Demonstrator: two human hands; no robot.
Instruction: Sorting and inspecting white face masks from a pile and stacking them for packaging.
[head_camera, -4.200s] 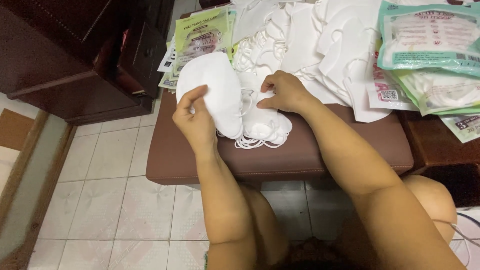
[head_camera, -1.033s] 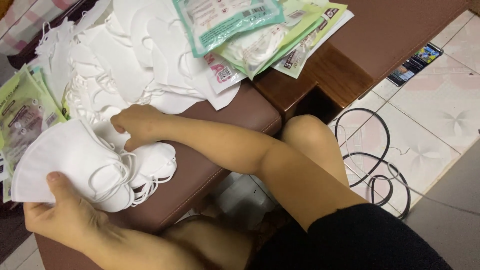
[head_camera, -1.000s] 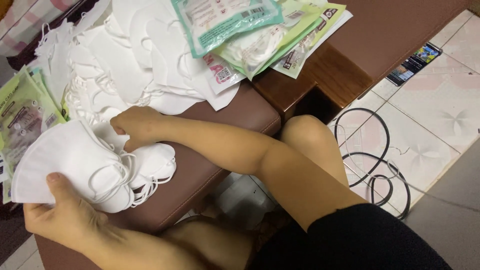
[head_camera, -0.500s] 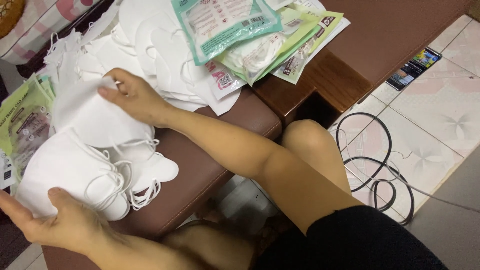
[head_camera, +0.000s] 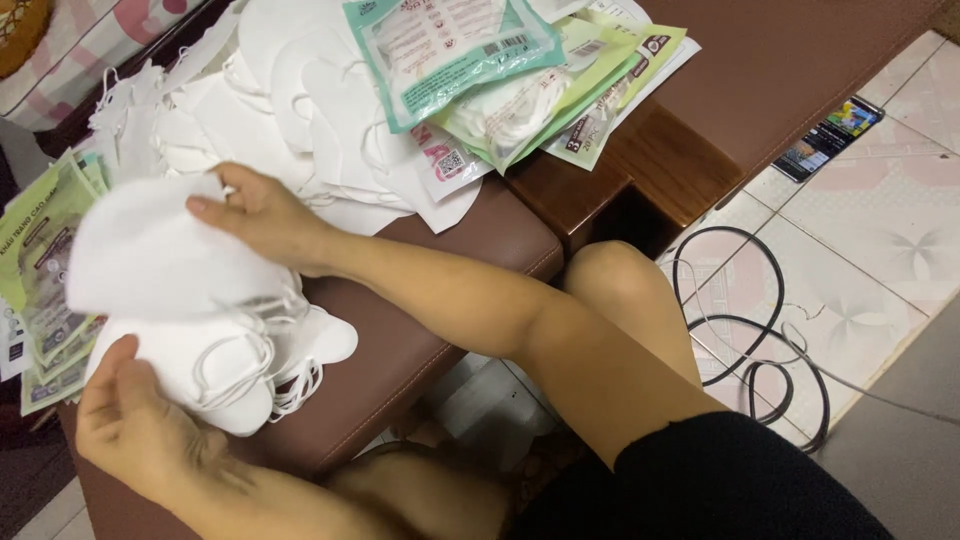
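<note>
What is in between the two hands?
In the head view, white face masks lie stacked between the left hand and the right hand, their ear loops dangling.

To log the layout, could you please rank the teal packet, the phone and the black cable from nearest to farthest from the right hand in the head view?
From the right hand:
1. Teal packet, up on the mask heap.
2. Black cable, coiled on the floor tiles.
3. Phone, on the floor by the wooden table.

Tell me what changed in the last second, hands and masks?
The right hand left the stack, took a loose white mask and is carrying it over the stack. The left hand opened slightly but remains at the stack's near edge. The packets stayed put.
</note>
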